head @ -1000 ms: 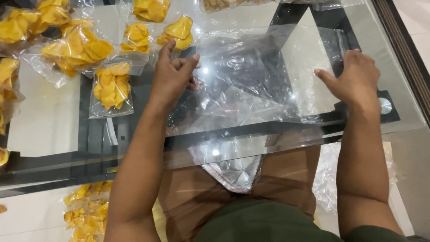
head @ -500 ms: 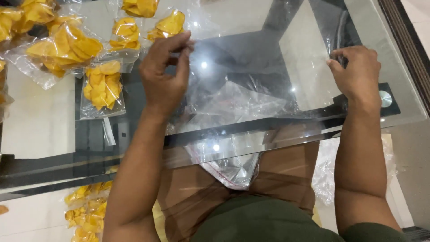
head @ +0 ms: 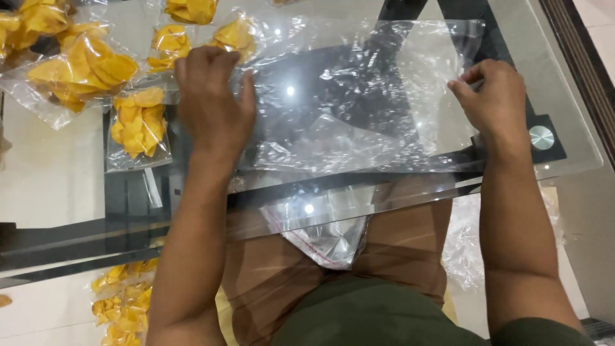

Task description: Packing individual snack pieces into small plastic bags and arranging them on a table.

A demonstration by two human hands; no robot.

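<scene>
A large clear plastic bag (head: pixel 359 96) is stretched flat over the glass table (head: pixel 570 147). My left hand (head: pixel 211 106) grips the bag's left edge with curled fingers. My right hand (head: pixel 493 99) pinches its right edge between thumb and fingers. The bag is empty and crinkled, and its far corners reach toward the top of the view. Just left of my left hand lies a small sealed bag of yellow chips (head: pixel 138 125).
Several more clear bags of yellow chips (head: pixel 80 64) lie at the table's far left. Through the glass I see a dark table frame (head: pixel 320 186), another clear bag (head: pixel 330 237) on my lap, and more chip bags (head: pixel 125 301) on the floor.
Both hands have spread the bag wider. My left hand moved left and took hold of the edge; the bag now lies flatter and farther across the glass.
</scene>
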